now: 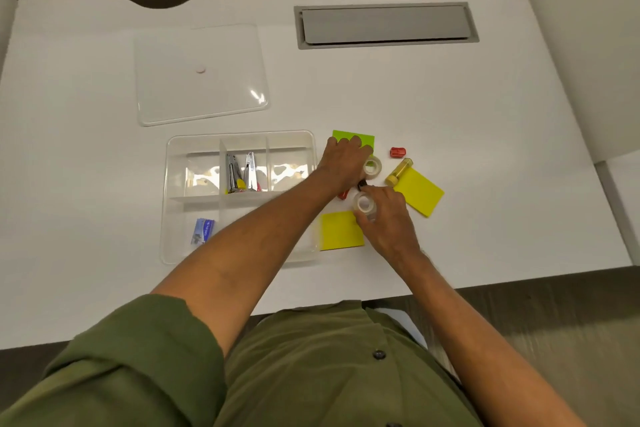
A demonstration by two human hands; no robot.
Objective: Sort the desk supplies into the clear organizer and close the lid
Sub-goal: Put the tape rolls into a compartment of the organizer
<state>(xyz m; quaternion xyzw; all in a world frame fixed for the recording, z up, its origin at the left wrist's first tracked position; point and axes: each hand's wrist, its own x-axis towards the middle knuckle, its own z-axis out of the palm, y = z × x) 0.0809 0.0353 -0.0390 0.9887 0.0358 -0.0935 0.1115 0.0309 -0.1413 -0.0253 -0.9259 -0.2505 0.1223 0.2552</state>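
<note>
The clear organizer (173, 163) sits on the white desk, with staplers (240, 173) in a back compartment and a small blue box (202, 230) in a front one. Its clear lid (201, 97) lies apart, behind it. To the right of the organizer, my left hand (341, 163) curls around one clear tape roll (373, 166). My right hand (388, 218) grips a second tape roll (363, 204). Around them lie a green sticky pad (360, 139), two yellow pads (337, 232) (420, 192), a yellow glue stick (400, 170), a red sharpener (397, 152) and a red piece (343, 195).
A grey cable hatch (386, 24) is set into the desk at the back right. The desk's front edge (519, 281) runs close below my right forearm. Partition walls stand at the back and at the right side.
</note>
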